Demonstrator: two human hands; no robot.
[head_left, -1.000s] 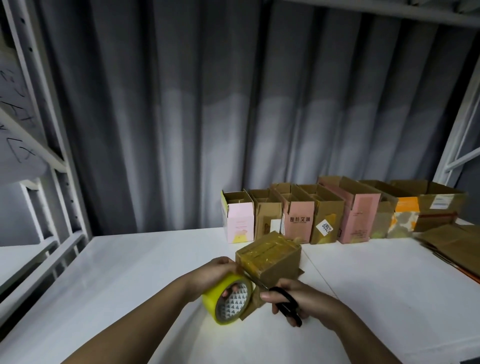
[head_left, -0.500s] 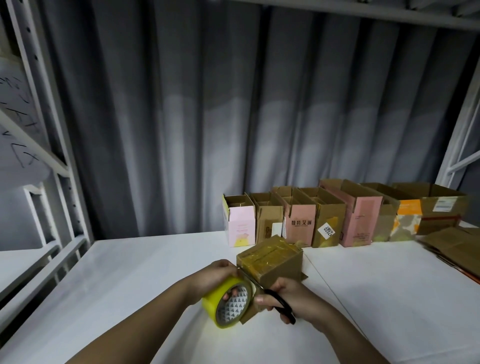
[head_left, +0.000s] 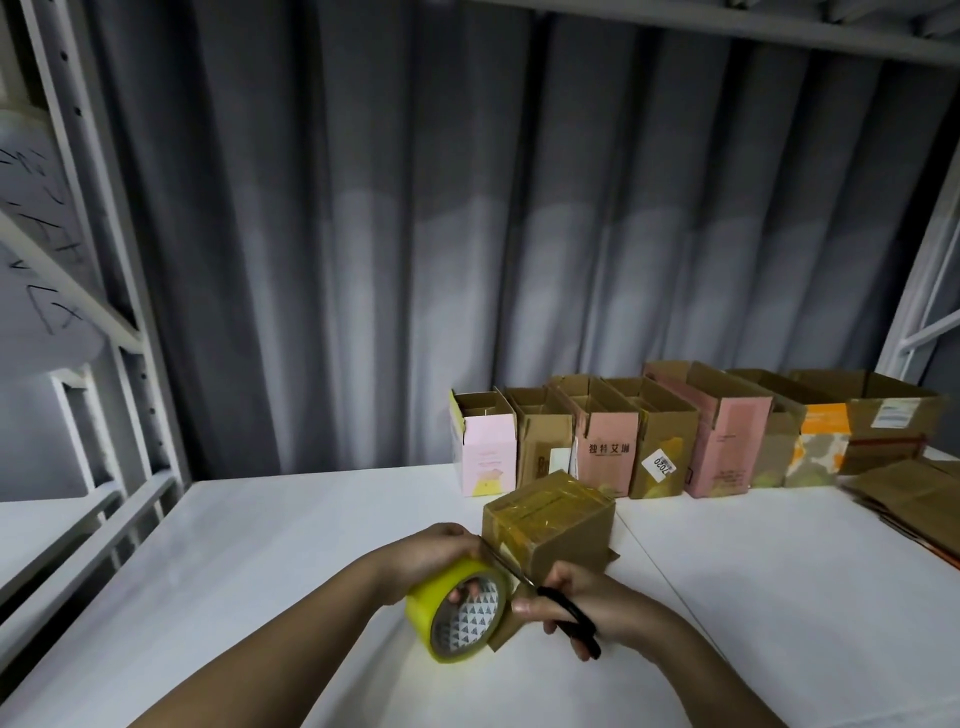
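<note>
- The small brown cardboard box, with glossy yellowish tape over its top and front, sits on the white bench right in front of the person. It's a bit right of centre, with one corner turned toward them.
- Just beside its near-left edge is the fat yellow tape roll, held up on its edge. The core, lined with a grey triangle pattern, faces the camera.
- The left hand grips the roll from above, its fingers curled down into the core.
- The right hand holds the black-handled scissors, fingers hooked through the loops. The blades point up-left, running between roll and box. Can't tell if the blades are apart or closed.
- Behind the box, a row of open-topped cartons, pink and brown, stands side by side along the grey curtain.
- Far right on the bench is a pile of flattened brown cardboard sheets.
- Off to the left is a white metal shelving frame.
</note>
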